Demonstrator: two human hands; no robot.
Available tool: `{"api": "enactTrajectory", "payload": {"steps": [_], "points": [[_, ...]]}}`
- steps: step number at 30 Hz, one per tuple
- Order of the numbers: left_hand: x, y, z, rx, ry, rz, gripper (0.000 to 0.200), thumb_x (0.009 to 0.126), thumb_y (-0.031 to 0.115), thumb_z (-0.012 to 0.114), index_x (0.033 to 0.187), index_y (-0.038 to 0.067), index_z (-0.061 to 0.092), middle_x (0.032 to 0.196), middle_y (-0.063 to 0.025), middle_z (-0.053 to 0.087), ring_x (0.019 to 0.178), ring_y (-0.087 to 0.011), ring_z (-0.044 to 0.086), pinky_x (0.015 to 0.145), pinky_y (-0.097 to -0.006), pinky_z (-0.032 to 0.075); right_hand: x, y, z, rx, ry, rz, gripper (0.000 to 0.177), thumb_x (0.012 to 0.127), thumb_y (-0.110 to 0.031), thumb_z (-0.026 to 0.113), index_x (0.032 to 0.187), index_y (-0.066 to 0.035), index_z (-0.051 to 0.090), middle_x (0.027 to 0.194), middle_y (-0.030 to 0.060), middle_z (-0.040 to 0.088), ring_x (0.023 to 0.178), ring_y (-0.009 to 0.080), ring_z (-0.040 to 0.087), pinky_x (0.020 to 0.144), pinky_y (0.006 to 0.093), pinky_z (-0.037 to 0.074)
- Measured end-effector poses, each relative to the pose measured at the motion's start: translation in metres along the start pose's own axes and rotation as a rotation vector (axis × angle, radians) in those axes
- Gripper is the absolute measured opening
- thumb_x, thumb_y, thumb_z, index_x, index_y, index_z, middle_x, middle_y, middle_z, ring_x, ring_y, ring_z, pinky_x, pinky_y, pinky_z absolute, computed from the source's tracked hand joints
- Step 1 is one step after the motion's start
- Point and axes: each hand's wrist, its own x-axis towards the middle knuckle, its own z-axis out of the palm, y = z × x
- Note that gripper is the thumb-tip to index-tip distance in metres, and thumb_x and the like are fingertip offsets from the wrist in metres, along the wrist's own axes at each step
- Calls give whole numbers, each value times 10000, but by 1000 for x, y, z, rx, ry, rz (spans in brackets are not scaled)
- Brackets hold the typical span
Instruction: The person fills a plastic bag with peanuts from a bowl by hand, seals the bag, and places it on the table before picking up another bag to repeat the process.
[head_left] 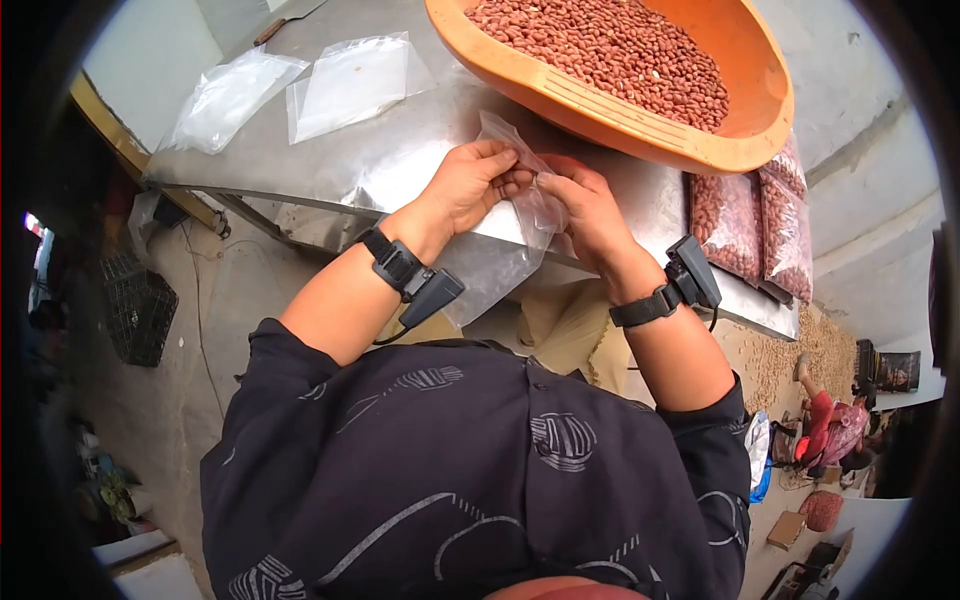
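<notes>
Both hands hold a clear plastic bag (490,270) at the near edge of the metal table (400,165). My left hand (470,180) pinches its upper part, fingers curled and thumb pressed in. Close beside it, my right hand (580,205) grips the same bag, thumb on the plastic and some fingers hidden behind. The bag hangs down over the table edge and looks empty. Just beyond my hands stands an orange basin (600,110) holding reddish-brown peanuts (610,50).
Stacks of clear bags (360,85) lie at the table's back left, near a knife handle (270,32). Filled peanut bags (730,225) lie at the right edge. A black crate (138,305) is on the floor at left; another person (835,430) is at far right.
</notes>
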Motion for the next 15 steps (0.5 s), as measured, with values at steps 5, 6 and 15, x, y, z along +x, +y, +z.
{"api": "enactTrajectory", "payload": {"steps": [5, 6, 15], "points": [[-8, -2, 10, 211, 24, 57, 123, 965, 77, 580, 1012, -20, 640, 941, -114, 696, 839, -192, 677, 765, -313, 551, 12, 3, -11, -344, 89, -42, 501, 866, -184, 674, 1263, 94, 544, 1094, 152, 683, 973, 177, 641, 843, 279, 501], [-9, -4, 11, 279, 11, 75, 116, 957, 69, 580, 1005, -19, 639, 935, -114, 697, 836, -193, 679, 766, -314, 552, 9, -1, -9, -417, 107, -45, 474, 868, -170, 664, 1247, 93, 556, 1064, 147, 688, 948, 171, 642, 825, 280, 504], [-46, 23, 22, 93, 71, 166, 202, 856, 85, 540, 1035, 54, 630, 943, -59, 694, 800, -158, 648, 750, -319, 517, 1, -14, 2, -486, 134, -97, 230, 870, -77, 621, 1050, 60, 659, 783, 67, 697, 702, 107, 631, 661, 266, 511]]}}
